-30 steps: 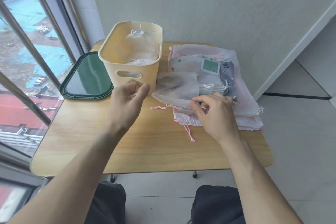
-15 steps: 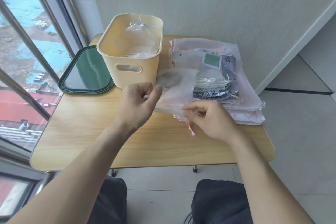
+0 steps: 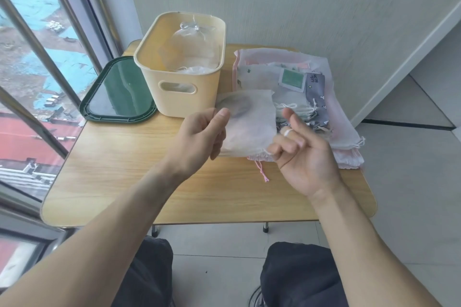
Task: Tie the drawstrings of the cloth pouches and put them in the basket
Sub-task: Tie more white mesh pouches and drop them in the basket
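A sheer white pouch [image 3: 252, 122] is held just above the table, between the basket and the pile. My left hand [image 3: 199, 134] pinches its left edge between thumb and fingers. My right hand [image 3: 301, 154] is palm up at the pouch's lower right corner, its fingers curled, with a white drawstring looped round one finger. The cream plastic basket [image 3: 179, 99] stands at the back left of the table and holds tied sheer pouches [image 3: 193, 52]. A pile of untied cloth pouches [image 3: 314, 87] lies at the right, under and behind the held pouch.
A dark green lid [image 3: 119, 92] lies left of the basket by the window. A pink drawstring [image 3: 262, 172] trails from the pile onto the wooden table [image 3: 139, 177]. The wall runs close behind the table. My knees are below the front edge.
My left hand moved right and took the pouch's left edge. My right hand turned palm up with the drawstring round a finger, and the pouch came up off the pile.
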`<state>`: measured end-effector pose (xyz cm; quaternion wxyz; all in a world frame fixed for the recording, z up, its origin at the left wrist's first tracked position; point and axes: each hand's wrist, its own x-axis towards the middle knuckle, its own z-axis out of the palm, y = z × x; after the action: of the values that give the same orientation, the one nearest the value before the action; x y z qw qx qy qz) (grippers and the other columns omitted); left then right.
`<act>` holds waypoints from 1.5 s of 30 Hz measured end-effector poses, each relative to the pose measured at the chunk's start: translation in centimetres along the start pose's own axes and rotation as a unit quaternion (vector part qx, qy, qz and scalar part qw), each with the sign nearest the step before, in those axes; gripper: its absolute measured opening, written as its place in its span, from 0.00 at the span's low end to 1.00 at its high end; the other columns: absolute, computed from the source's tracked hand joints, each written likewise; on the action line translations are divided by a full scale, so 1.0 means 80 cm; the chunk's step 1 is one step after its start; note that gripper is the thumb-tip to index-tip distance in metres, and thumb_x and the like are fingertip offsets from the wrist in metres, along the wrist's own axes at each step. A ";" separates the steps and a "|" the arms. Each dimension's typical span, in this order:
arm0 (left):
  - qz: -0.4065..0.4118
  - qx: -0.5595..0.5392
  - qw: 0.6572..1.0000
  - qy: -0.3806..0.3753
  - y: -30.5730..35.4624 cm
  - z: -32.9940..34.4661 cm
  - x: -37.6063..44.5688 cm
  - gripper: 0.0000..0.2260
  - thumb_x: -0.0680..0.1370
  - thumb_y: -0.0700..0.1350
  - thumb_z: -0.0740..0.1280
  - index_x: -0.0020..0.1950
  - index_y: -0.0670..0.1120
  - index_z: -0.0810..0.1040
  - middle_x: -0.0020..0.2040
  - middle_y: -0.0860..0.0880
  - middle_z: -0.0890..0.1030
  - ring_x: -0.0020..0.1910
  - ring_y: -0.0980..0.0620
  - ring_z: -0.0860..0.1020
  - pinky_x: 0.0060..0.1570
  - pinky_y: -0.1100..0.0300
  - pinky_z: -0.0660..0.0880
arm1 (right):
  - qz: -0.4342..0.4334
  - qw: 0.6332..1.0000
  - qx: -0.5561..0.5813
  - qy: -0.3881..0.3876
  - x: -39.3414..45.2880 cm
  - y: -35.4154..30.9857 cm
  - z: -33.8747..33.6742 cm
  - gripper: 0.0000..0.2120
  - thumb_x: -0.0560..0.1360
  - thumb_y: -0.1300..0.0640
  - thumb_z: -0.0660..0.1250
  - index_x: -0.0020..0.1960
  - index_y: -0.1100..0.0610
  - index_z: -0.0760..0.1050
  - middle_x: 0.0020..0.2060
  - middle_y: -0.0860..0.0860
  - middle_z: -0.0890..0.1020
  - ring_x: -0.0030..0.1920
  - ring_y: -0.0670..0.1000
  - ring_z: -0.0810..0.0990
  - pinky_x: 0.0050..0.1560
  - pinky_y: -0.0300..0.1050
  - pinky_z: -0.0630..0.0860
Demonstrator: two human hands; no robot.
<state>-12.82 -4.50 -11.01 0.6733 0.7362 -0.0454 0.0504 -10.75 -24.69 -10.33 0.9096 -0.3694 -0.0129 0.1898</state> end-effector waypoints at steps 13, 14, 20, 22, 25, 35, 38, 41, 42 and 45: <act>-0.010 0.308 0.948 -0.074 -0.002 -0.016 -0.003 0.23 0.81 0.51 0.65 0.31 0.45 0.60 0.27 0.53 0.61 0.28 0.54 0.58 0.29 0.59 0.59 | -0.024 0.744 -0.667 -0.015 0.002 -0.007 -0.034 0.12 0.84 0.58 0.58 0.49 0.49 0.78 0.24 0.41 0.71 0.28 0.45 0.68 0.34 0.44 0.68; -0.005 0.320 0.945 -0.063 -0.002 -0.018 -0.002 0.23 0.81 0.50 0.65 0.31 0.45 0.60 0.27 0.53 0.61 0.27 0.54 0.58 0.27 0.60 0.58 | -0.027 0.724 -0.689 -0.010 0.001 -0.010 -0.036 0.12 0.84 0.58 0.59 0.48 0.48 0.79 0.25 0.42 0.72 0.29 0.48 0.69 0.36 0.47 0.69; 0.006 0.382 0.924 -0.023 -0.005 -0.021 0.005 0.23 0.81 0.48 0.64 0.29 0.43 0.60 0.26 0.49 0.62 0.26 0.52 0.57 0.26 0.59 0.58 | 0.047 0.609 -0.791 -0.028 -0.004 -0.010 -0.022 0.12 0.81 0.53 0.63 0.44 0.49 0.83 0.43 0.46 0.86 0.45 0.53 0.84 0.49 0.52 0.80; 0.006 0.394 0.919 -0.020 -0.007 -0.022 0.008 0.23 0.80 0.47 0.64 0.29 0.43 0.59 0.26 0.48 0.61 0.27 0.50 0.57 0.26 0.58 0.56 | 0.087 0.591 -0.801 -0.049 -0.007 -0.009 -0.016 0.13 0.79 0.48 0.66 0.39 0.47 0.83 0.42 0.46 0.85 0.44 0.52 0.83 0.46 0.51 0.78; -0.001 0.400 0.917 -0.003 -0.009 -0.027 0.013 0.23 0.80 0.46 0.64 0.29 0.43 0.59 0.26 0.48 0.60 0.28 0.50 0.56 0.26 0.58 0.54 | 0.112 0.595 -0.794 -0.064 -0.012 -0.015 -0.012 0.12 0.76 0.41 0.70 0.39 0.46 0.84 0.43 0.40 0.82 0.42 0.34 0.80 0.41 0.39 0.74; -0.036 0.349 0.936 0.024 -0.006 -0.042 0.015 0.22 0.80 0.49 0.64 0.31 0.43 0.58 0.29 0.47 0.60 0.28 0.53 0.56 0.26 0.62 0.56 | 0.129 0.597 -0.783 -0.114 -0.031 0.000 0.008 0.14 0.75 0.47 0.70 0.32 0.51 0.79 0.29 0.39 0.79 0.35 0.41 0.78 0.44 0.44 0.76; -0.049 0.288 0.956 0.034 -0.010 -0.043 0.013 0.23 0.82 0.51 0.61 0.33 0.38 0.65 0.29 0.46 0.68 0.28 0.52 0.64 0.31 0.56 0.64 | 0.078 0.593 -0.789 -0.142 -0.049 0.023 0.024 0.15 0.74 0.49 0.69 0.33 0.55 0.74 0.23 0.42 0.74 0.29 0.46 0.73 0.36 0.44 0.75; -0.013 0.162 0.986 0.036 -0.004 -0.034 0.011 0.18 0.85 0.48 0.59 0.41 0.39 0.75 0.33 0.45 0.77 0.31 0.51 0.74 0.36 0.55 0.72 | 0.076 0.611 -0.768 -0.175 -0.057 0.025 0.033 0.18 0.74 0.44 0.72 0.34 0.53 0.72 0.24 0.45 0.73 0.28 0.45 0.69 0.32 0.34 0.67; -0.005 0.125 0.992 0.022 -0.002 -0.031 0.010 0.16 0.84 0.48 0.59 0.46 0.39 0.77 0.37 0.44 0.80 0.35 0.50 0.78 0.40 0.53 0.76 | 0.067 0.616 -0.766 -0.172 -0.056 0.023 0.034 0.17 0.75 0.44 0.72 0.34 0.52 0.74 0.26 0.46 0.75 0.28 0.45 0.70 0.33 0.33 0.67; -0.022 0.090 0.994 -0.059 -0.005 -0.031 0.009 0.15 0.81 0.53 0.62 0.65 0.49 0.77 0.51 0.45 0.82 0.48 0.48 0.83 0.50 0.51 0.80 | 0.047 0.626 -0.765 -0.145 -0.048 0.020 0.031 0.15 0.76 0.44 0.71 0.34 0.49 0.76 0.25 0.39 0.76 0.28 0.41 0.73 0.32 0.33 0.67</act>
<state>-12.10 -1.98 -11.10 0.6018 0.7960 -0.0641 -0.0045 -15.24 -23.33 -9.19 0.2761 -0.9001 -0.2674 0.2051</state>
